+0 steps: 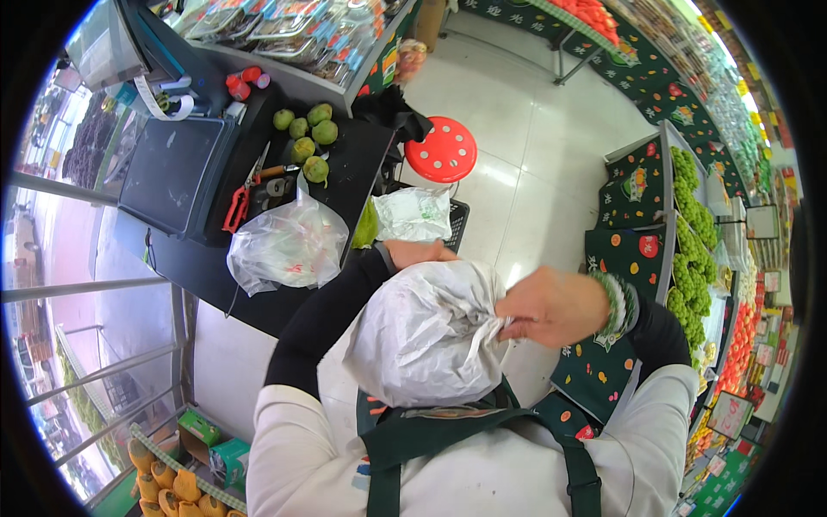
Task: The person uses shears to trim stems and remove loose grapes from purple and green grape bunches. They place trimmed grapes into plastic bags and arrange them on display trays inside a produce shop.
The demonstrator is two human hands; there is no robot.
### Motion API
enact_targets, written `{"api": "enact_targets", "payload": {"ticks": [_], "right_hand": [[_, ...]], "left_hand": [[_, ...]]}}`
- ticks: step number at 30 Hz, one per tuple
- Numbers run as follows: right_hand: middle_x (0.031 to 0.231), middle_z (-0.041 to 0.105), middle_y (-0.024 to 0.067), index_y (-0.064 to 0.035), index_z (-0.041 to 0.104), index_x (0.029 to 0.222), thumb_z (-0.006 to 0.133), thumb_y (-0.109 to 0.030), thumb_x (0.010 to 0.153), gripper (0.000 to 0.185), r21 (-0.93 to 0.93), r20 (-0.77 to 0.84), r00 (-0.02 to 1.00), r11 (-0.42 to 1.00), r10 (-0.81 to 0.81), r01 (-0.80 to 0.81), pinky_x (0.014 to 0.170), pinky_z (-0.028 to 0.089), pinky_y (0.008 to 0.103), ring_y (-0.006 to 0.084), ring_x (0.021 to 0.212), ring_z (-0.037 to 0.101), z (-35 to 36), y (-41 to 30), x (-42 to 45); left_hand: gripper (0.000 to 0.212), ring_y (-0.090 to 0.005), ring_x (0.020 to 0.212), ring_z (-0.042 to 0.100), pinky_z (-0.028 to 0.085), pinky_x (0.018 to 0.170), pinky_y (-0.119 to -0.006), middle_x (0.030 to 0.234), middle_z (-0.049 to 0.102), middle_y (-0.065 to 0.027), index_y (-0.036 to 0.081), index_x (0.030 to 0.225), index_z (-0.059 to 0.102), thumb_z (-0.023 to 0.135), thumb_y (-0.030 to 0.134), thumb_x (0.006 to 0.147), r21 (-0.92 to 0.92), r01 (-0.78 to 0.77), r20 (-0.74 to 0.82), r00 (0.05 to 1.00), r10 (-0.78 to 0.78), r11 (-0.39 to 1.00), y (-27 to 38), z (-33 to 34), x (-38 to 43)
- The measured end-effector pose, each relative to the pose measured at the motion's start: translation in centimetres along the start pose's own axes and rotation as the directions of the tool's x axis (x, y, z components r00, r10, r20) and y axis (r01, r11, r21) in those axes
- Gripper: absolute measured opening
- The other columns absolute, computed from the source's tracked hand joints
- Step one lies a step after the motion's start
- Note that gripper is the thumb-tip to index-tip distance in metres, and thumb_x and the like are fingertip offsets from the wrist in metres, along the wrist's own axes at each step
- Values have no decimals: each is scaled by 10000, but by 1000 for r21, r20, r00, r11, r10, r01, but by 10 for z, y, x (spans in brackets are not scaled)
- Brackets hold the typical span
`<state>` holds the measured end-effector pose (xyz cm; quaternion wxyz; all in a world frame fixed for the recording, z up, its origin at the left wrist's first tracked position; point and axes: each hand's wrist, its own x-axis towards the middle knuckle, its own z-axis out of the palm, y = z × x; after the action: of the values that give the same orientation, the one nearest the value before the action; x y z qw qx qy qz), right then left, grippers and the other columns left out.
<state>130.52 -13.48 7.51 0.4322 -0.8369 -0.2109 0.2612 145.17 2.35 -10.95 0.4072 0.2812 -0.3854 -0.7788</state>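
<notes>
A large round bundle in a crumpled white paper bag is held up against my chest. My right hand pinches the twisted neck of this bag between thumb and fingers. Behind the bundle, my left hand holds its far side; the bag hides most of those fingers. What the bag contains is covered. Just beyond my left hand lies another crumpled white bag on a black plastic basket. On the black counter, a clear plastic bag encloses something pale and round.
Several green fruits, red-handled shears and a wooden-handled knife lie on the counter. Beyond it stands a red stool. Green grapes fill a display at right; netted fruit sits at lower left.
</notes>
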Motion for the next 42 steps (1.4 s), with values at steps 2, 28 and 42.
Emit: {"api": "enact_targets", "payload": {"ticks": [2,28,42], "right_hand": [[629,538,157,-36,568,837,636,-215,875,196,21,-7,1000,1000,-4,4,530,425,374,337,573,541,-19,-13,-4],[891,643,70,-54,609,888,765,-30,702,244,-640,-698,469,765,-541,-70,575,509,298,217,671,610,50,17,11],[939,608,101,-41,637,949,619,95,713,273,-382,-853,364,923,-374,52,788,491,331,270,904,609,22,84,42]], "left_hand": [[515,-226,1175,539,378,1035,-310,1267,574,-145,-83,1301,474,372,322,1000,-69,46,26,999,-44,997,-1,23,-1],[479,-220,1144,552,398,1006,-312,1247,582,-140,-73,1288,483,391,290,989,-89,-694,-786,490,378,715,-70,139,-56],[460,-216,1127,559,409,990,-313,1236,586,-137,-67,1281,488,402,273,983,-5,-750,-824,378,422,661,-63,142,-56]]}}
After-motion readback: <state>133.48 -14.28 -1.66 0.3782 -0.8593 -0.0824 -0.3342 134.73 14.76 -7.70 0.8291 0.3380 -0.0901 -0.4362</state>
